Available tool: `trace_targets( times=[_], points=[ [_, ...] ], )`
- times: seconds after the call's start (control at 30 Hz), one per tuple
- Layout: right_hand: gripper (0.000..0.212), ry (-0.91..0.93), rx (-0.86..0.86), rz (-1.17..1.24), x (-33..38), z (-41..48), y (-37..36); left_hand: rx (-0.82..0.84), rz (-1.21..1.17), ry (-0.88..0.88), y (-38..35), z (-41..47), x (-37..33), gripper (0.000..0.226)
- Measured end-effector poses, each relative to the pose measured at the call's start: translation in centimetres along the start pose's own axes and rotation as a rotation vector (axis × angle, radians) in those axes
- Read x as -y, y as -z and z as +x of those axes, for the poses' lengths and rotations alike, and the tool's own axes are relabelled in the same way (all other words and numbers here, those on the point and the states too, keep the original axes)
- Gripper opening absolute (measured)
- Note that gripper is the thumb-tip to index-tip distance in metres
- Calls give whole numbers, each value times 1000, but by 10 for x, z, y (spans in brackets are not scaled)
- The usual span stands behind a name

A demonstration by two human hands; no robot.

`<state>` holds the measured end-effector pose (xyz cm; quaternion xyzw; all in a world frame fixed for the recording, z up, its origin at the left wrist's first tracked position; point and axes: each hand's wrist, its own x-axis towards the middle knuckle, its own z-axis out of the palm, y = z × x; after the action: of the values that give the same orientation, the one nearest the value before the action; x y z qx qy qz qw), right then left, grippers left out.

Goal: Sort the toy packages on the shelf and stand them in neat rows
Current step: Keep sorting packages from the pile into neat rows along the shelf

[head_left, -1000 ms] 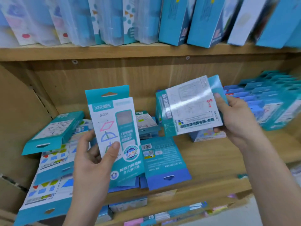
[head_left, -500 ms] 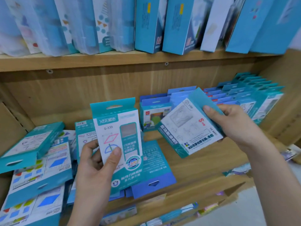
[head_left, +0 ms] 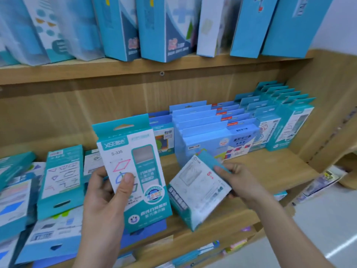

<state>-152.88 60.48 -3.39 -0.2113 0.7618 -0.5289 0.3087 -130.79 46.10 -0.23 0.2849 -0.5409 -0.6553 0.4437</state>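
The work surface is a light wooden shelf with a wooden back panel and a wooden side wall at the right; a second wooden shelf above it carries a line of tall blue and teal boxes standing on end, several of them leaning. At the lower right, a pale floor shows beyond the shelf edge. On the right half of the shelf, blue packages stand upright in rows one behind another, and teal packages stand upright in rows just beside them, against the side wall. On the left half, teal and blue packages lie flat and overlapping in a loose pile. The left hand holds 1 teal-and-white package marked S-335 upright in front of the pile: the thumb is pressed flat on the printed front, and the fingers are curled around the package's left edge and back. The right hand holds a second teal package with a white face, tilted, with its lower corner down at the front part of the shelf; whether that corner touches the wood cannot be told. The right thumb lies on the teal upper corner of this package and the fingers are closed underneath it. The tilted package sits directly in front of the standing blue rows and just beside the S-335 package, the 2 held packages close but apart.
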Motion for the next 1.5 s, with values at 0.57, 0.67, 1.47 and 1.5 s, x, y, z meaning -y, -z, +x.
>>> trace_targets(
  times=[0.57, 0.67, 1.47, 1.5],
  points=[
    [75, 424, -48, -110, -34, -13, 79, 173, 108, -141, -163, -18, 40, 29],
    [111, 554, -80, -275, -18, -24, 95, 278, 134, -154, -209, -20, 54, 30],
    [79, 368, -896, -575, -78, 94, 204, 555, 796, -362, -402, 30, 140, 31],
    [78, 366, -879, -553, -78, 94, 206, 534, 830, -392, -406, 32, 139, 31]
  ],
)
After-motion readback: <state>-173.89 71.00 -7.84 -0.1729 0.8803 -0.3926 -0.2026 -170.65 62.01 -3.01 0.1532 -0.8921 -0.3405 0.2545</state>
